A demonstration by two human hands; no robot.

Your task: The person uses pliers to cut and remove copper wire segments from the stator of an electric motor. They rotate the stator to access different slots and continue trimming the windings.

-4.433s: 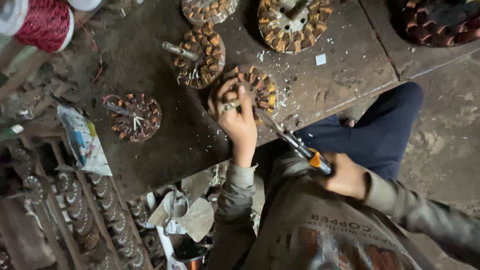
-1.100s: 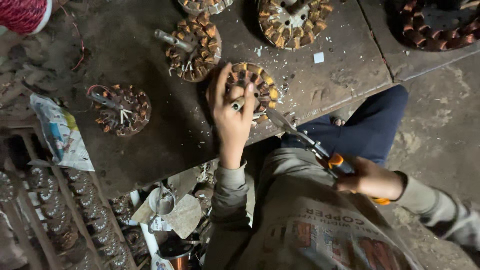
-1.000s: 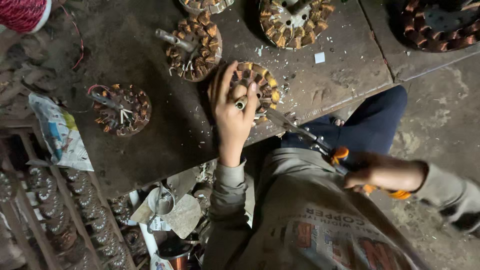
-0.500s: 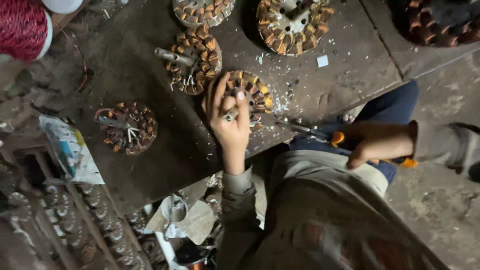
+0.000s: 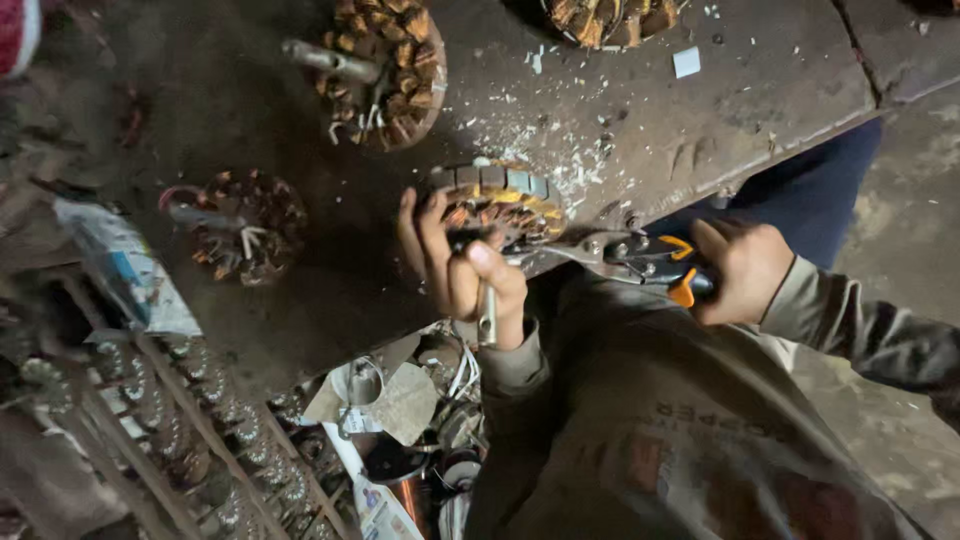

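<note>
A: what's gripped by the left hand?

B: a copper-wound stator, tipped up at the workbench edge. Orange-handled snips are clenched in the right hand, blades touching that stator.

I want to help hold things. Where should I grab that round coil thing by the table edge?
Probably grip the round coil thing by its outer rim, from the left, as the left hand does. The cutter in the right hand comes from the right.
</note>
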